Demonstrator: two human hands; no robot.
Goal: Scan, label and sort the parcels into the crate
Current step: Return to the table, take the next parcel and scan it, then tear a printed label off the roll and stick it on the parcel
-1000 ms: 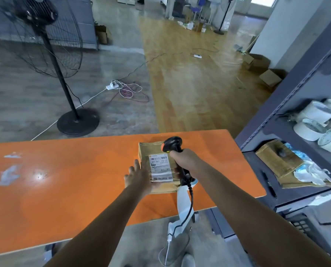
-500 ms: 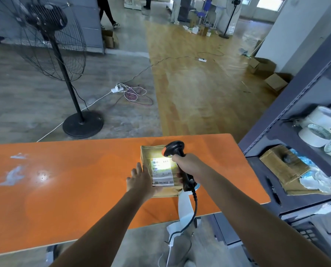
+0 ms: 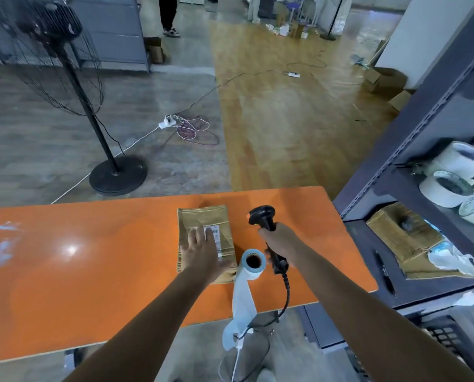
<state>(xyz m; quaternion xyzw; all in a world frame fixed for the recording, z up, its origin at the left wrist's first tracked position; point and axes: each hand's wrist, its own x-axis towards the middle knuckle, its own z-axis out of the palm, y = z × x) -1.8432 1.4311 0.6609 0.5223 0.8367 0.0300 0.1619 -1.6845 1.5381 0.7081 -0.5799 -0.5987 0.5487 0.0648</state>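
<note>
Our left hand (image 3: pixel 202 252) lay flat on the parcel (image 3: pixel 205 224), fingers (image 3: pixel 195 235) straight and spread, gripping nothing. The parcel sat on the orange desk (image 3: pixel 92 257), toward its right end. Our right hand (image 3: pixel 281 245) was curled round the handle of the scanner (image 3: pixel 262 216), which we held off to the parcel's right with its head pointing away from the printed label.

The palm covered part of that label, so we judged a scan from here would likely miss or misread. The label roll (image 3: pixel 253 261) stood just beside the parcel's near corner, and its loose strip (image 3: pixel 241 304) trailed over the desk edge. The scanner's cable (image 3: pixel 286 293) hung close by. Swinging the scanner could have snagged the strip and toppled the roll. A flat-handed push could have slid the parcel into it.
</note>
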